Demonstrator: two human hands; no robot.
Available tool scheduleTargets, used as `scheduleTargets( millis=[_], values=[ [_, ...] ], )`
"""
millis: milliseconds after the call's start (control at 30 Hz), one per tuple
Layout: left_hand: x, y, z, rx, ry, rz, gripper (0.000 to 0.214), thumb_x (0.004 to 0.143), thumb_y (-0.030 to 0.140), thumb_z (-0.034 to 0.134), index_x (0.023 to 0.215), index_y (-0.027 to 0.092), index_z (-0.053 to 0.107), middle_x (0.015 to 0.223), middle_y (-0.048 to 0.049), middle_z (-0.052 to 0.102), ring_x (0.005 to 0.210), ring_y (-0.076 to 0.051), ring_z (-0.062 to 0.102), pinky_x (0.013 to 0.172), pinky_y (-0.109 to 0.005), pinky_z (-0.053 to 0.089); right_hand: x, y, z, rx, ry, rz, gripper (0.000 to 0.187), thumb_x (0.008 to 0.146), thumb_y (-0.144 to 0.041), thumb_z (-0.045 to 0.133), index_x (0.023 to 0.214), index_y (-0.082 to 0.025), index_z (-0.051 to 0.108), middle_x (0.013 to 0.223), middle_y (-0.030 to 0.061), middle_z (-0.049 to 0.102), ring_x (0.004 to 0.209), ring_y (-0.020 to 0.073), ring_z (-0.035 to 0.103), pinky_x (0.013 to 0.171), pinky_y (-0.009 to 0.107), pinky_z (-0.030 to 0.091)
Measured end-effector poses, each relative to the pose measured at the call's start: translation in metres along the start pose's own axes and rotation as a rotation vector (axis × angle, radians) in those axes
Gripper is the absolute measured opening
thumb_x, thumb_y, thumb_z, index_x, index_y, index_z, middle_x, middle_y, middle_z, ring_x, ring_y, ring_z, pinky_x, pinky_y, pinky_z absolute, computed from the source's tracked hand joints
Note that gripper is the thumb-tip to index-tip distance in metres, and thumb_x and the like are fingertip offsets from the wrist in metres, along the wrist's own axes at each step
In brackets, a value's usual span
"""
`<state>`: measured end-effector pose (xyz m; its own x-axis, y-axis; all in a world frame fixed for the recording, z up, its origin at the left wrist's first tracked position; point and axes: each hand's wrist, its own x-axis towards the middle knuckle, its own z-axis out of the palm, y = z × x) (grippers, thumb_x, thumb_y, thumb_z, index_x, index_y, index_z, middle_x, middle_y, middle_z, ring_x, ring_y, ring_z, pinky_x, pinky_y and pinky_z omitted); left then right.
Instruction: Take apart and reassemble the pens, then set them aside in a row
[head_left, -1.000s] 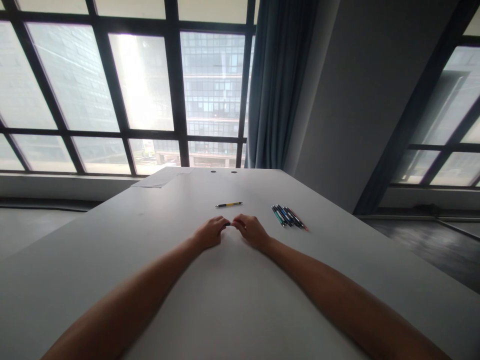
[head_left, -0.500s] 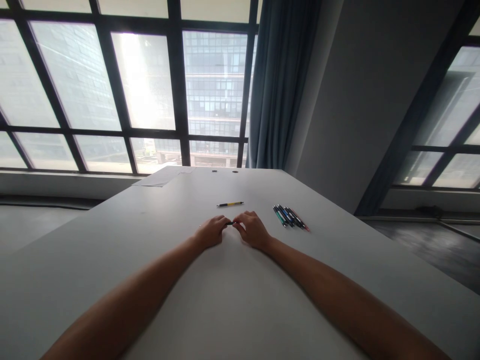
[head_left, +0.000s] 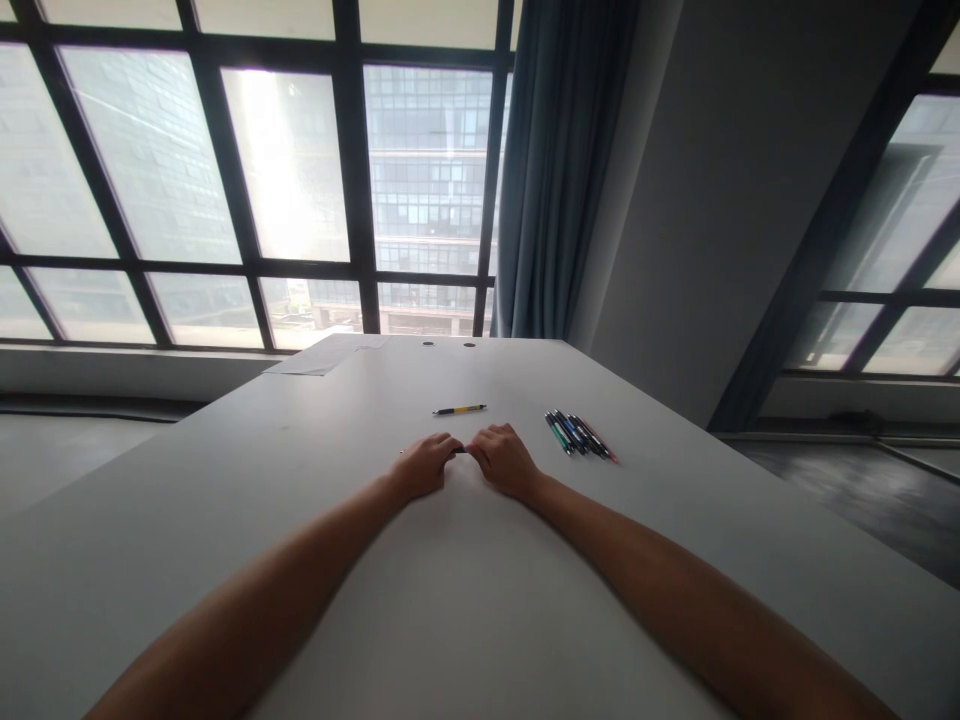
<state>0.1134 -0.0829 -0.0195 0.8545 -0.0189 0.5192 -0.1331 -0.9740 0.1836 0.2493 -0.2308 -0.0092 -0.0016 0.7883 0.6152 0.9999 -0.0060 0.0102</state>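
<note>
Between my two hands, just above the white table (head_left: 450,580), a short dark stretch of a pen (head_left: 460,450) shows. My left hand (head_left: 427,465) is closed on its left part, and a small bright tip pokes out near that hand's outer side. The fingers of my right hand (head_left: 501,460) pinch the right end, which they hide. Beyond the hands, a yellow and black pen (head_left: 460,410) lies crosswise on the table. Off to the right of my right hand, several pens (head_left: 577,434) lie side by side, with green, blue, black and reddish bodies.
Sheets of paper (head_left: 319,357) lie at the table's far left. Two dark round discs (head_left: 448,345) sit near the far edge. Behind the table stand large windows (head_left: 285,170), a blue curtain (head_left: 536,180) and a grey pillar (head_left: 720,200).
My right fingers have closed in tighter around the pen's right end, so less of the pen shows. Both arms and the pens on the table stay where they were.
</note>
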Motion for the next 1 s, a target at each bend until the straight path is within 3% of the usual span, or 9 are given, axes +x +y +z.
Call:
scheduleTargets(
  millis=[667, 867, 1000],
  values=[
    [0.0, 0.001, 0.001, 0.037, -0.017, -0.008, 0.029, 0.088, 0.01, 0.043, 0.108, 0.016, 0.063, 0.096, -0.0096, 0.065, 0.088, -0.019, 0.061, 0.081, -0.032, 0.052, 0.0, 0.001, -0.001, -0.031, -0.008, -0.005, 0.03, 0.098, -0.029, 0.044, 0.079, -0.017, 0.063, 0.079, 0.0075, 0.067, 0.077, 0.0188, 0.055, 0.077, 0.034, 0.03],
    [0.001, 0.003, 0.002, 0.074, 0.009, 0.009, 0.026, 0.094, 0.017, 0.043, 0.113, 0.018, 0.061, 0.097, -0.0092, 0.066, 0.092, -0.019, 0.061, 0.084, -0.032, 0.05, 0.001, 0.0, 0.003, 0.005, 0.014, 0.116, 0.03, 0.097, -0.025, 0.045, 0.073, -0.016, 0.061, 0.072, 0.0059, 0.065, 0.074, 0.0184, 0.055, 0.075, 0.033, 0.03],
    [0.002, 0.006, -0.002, 0.204, 0.065, -0.103, 0.026, 0.094, 0.027, 0.047, 0.115, 0.018, 0.06, 0.098, -0.01, 0.068, 0.094, -0.023, 0.062, 0.086, -0.039, 0.048, 0.0, 0.012, 0.002, -0.066, 0.043, 0.239, 0.024, 0.096, -0.021, 0.044, 0.079, -0.016, 0.061, 0.082, 0.0079, 0.066, 0.081, 0.0197, 0.055, 0.077, 0.033, 0.031]
  ],
)
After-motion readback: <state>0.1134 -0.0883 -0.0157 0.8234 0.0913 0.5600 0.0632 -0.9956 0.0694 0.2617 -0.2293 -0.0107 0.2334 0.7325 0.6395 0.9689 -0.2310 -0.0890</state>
